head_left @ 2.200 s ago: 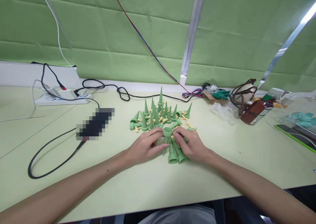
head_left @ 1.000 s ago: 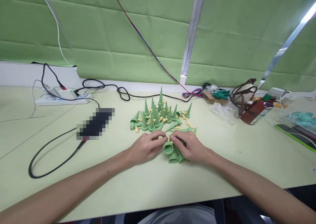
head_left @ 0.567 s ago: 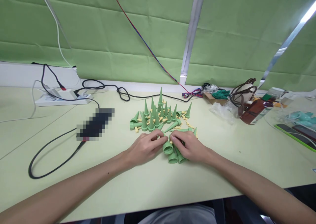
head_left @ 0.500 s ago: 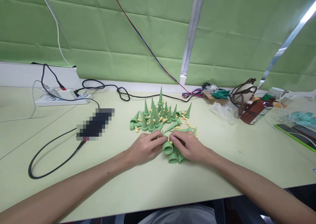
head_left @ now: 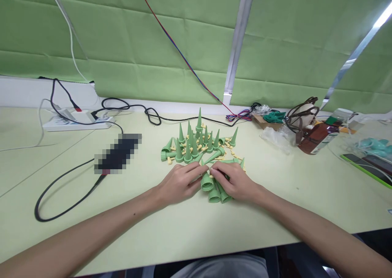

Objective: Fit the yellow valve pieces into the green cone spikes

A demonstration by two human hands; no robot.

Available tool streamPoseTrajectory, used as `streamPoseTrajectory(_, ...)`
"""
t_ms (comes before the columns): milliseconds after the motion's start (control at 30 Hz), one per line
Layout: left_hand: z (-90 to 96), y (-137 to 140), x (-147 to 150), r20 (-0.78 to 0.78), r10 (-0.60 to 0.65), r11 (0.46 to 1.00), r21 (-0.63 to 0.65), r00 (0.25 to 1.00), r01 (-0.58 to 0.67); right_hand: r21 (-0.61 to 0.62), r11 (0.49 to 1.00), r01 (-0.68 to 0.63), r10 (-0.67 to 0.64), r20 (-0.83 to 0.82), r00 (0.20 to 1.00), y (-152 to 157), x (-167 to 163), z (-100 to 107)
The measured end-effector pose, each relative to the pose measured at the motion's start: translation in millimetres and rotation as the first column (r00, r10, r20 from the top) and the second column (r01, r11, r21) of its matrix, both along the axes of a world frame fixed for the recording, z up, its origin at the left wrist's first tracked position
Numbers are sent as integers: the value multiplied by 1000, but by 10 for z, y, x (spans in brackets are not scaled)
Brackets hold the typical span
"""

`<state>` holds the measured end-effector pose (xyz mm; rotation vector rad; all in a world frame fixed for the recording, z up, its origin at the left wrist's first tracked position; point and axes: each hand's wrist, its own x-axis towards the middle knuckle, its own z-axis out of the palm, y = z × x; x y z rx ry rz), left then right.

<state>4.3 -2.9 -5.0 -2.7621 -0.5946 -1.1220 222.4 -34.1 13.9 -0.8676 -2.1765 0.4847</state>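
Both hands meet at the table's middle over one green plastic cone (head_left: 207, 182), its wide mouth facing me. My left hand (head_left: 180, 183) pinches the cone's narrow end from the left; my right hand (head_left: 234, 182) grips it from the right, fingertips nearly touching. Beneath my right hand lie two more green cones (head_left: 218, 194) on their sides. Behind the hands a cluster of green cones (head_left: 196, 143) stands upright, mixed with small yellow pegs (head_left: 230, 150).
A pixelated dark object (head_left: 118, 154) with a black cable (head_left: 58, 188) lies at left, a white power strip (head_left: 73, 122) behind it. At right are a plastic bag (head_left: 275, 138), a brown strapped case (head_left: 309, 133) and a green-edged tablet (head_left: 367, 165).
The held cone, earlier upright with its mouth up, has been tipped over so its mouth faces me. Both hands stayed in place, fingers shifting slightly.
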Motion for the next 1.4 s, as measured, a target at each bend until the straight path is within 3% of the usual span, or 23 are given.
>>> streamPoseTrajectory(300, 2, -12, -7, 31, 4, 978, -206, 1000, 2, 34, 999, 28, -27, -27, 999, -16, 2, -8)
streamPoseTrajectory(500, 20, -26, -6, 38, 55, 917, -398, 998, -36, 60, 997, 58, -55, -50, 997, -15, 4, -12)
streamPoseTrajectory(933, 74, -22, 10, 45, 58, 937, -346, 997, -39, 78, 995, 66, -63, -43, 997, -9, 5, -31)
streamPoseTrajectory(1133, 84, -4, 23, 8, -16, 953, -303, 1000, 18, 84, 995, 48, -44, -55, 998, -14, 9, -20)
streamPoseTrajectory(1400, 118, 0, 21, -47, -24, 929, -371, 999, 5, 60, 998, -13, 16, -48, 999, -6, 12, -17)
